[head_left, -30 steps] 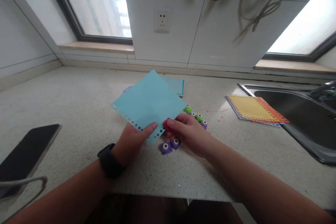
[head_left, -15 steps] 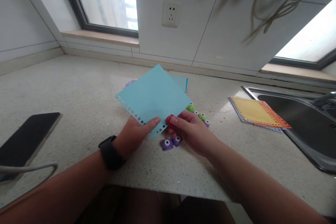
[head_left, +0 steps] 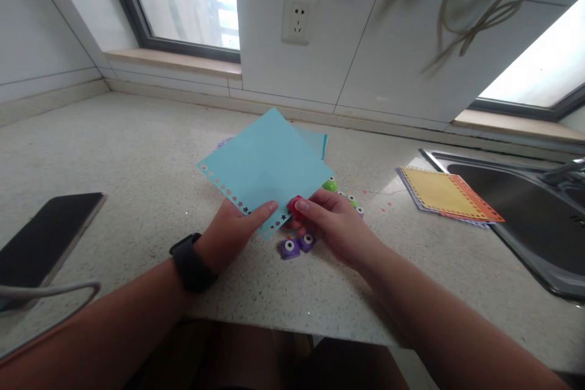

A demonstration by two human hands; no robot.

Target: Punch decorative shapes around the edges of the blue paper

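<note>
A light blue sheet (head_left: 269, 164) is held up over the counter, one corner toward me, with small shapes cut along its lower left edge and near its lower corner. My left hand (head_left: 237, 225) grips it near that corner, thumb on top and fingers hidden underneath. Between the thumb and fingers of my right hand (head_left: 336, 222) is a red punch (head_left: 297, 207), set at the sheet's lower right edge. Two purple punches (head_left: 298, 245) stand on the counter just below. Green and purple punches (head_left: 351, 201) lie partly hidden behind my right hand.
On the right, yellow and orange punched sheets (head_left: 445, 195) overlap the rim of a metal sink (head_left: 539, 225). A black flat device (head_left: 46, 237) and a cable (head_left: 59, 292) are at the left. More blue paper (head_left: 315, 143) lies behind the held sheet.
The red punch sits slightly farther up along the sheet's lower right edge. Both hands otherwise keep their holds, and the whole view has shifted slightly.
</note>
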